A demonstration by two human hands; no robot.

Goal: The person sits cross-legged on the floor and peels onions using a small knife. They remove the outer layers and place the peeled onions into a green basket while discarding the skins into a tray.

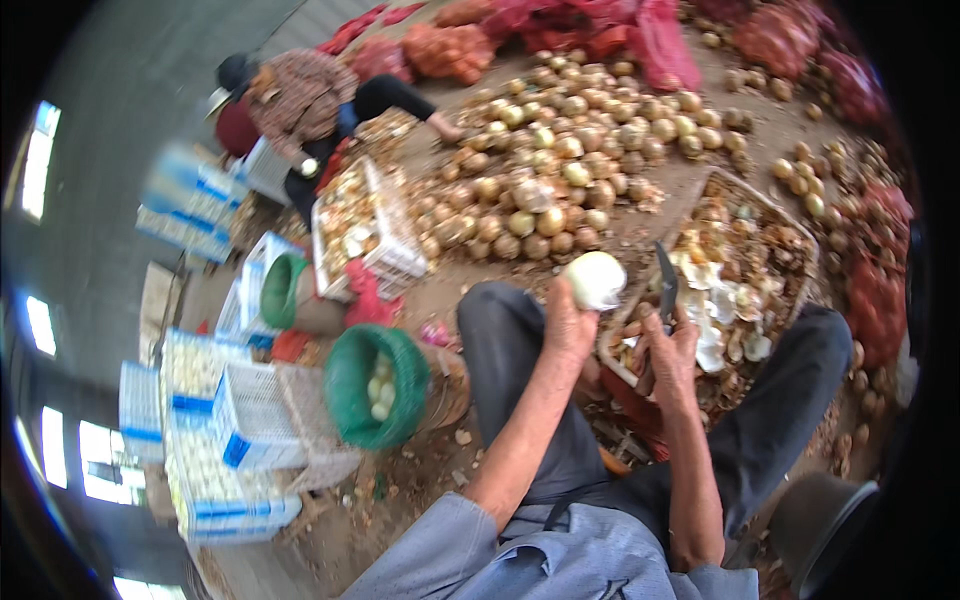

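Note:
My left hand (568, 321) holds a peeled white onion (596, 280) over the gap between my knees. To its right, my right hand (669, 346) grips a knife, whose dark blade (666, 279) points up and away from me. The onion and the blade are apart. Beyond and beneath the right hand lies a plastic crate (796, 217) with onion skins and white onion layers (709, 300) in it. A large heap of unpeeled onions (551, 221) spreads on the ground in front of me.
A green mesh-lined bucket (416, 390) with peeled onions stands left of my knee, another green-rimmed container (279, 289) behind it. White-and-blue crates (259, 420) are stacked at left. A co-worker (300, 97) sits by a crate of skins (397, 251). Red mesh sacks (450, 52) lie behind; a dark basin (814, 525) stands lower right.

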